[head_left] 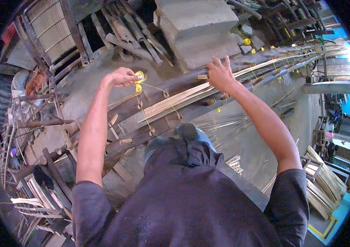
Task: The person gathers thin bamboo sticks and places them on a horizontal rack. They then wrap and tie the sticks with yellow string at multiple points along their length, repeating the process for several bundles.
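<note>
Head view: arms point(91, 136) forward, left fingers point(131, 78) around yellow cord point(138, 87), right fingers point(227, 62) splayed.

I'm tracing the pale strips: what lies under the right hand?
Pale strips and a dark pole show on both sides of the right hand; what lies directly beneath is covered.

The head view looks steeply down over the near shirt point(191, 201), lower centre, toward left hand point(122, 77) and right hand point(221, 76).
</note>
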{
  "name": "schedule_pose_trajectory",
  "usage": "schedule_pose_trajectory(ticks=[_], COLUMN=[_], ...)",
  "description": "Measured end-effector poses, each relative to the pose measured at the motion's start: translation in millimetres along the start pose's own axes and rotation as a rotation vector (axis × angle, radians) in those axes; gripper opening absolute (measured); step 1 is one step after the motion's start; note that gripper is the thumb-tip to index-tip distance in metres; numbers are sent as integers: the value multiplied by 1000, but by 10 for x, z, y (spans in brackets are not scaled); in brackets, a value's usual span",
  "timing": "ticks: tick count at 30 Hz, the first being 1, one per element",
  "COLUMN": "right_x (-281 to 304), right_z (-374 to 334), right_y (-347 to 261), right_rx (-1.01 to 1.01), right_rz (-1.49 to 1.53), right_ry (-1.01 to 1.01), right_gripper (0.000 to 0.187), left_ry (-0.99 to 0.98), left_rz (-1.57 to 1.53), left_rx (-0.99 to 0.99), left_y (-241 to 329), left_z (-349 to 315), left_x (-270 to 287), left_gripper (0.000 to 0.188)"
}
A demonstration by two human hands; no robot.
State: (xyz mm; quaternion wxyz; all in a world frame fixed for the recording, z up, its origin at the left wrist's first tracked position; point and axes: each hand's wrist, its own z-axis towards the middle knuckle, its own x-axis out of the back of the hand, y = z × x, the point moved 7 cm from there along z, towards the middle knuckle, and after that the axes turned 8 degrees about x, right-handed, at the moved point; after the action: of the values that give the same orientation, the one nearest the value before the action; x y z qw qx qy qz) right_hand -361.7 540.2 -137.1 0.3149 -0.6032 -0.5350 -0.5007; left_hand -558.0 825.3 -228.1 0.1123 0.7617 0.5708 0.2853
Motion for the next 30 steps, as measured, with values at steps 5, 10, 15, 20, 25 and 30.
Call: schedule_pose_trajectory(ticks=[5, 10, 15, 20, 25, 30], right_x=[795, 1533, 2075, -92, -66, -713], right_z=[-380, -1144, -1683, -1223, -1448, -627], right_y=[239, -832, -1489, -1455, -1704, -2608], right_rx=[-22, 732, 1095, 458, 458, 235], right_rz=[287, 891, 1626, 899, 1473, 1163], right_ry=[403, 348, 338, 75, -104, -159], right_gripper=[8, 14, 19, 33, 52, 36], left_ry=[31, -111, -213, 189, 418, 614], left_rz=[-472, -668, -558, -384, -76, 358], left_rx=[-308, -257, -351, -112, 4, -167], left_y=[531, 981, 879, 578, 341, 175], left_z=[3, -59, -139, -725, -2032, -1710], left_x=[81, -406, -582, -341, -665, -1207], left_gripper=[30, 43, 60, 41, 25, 31])
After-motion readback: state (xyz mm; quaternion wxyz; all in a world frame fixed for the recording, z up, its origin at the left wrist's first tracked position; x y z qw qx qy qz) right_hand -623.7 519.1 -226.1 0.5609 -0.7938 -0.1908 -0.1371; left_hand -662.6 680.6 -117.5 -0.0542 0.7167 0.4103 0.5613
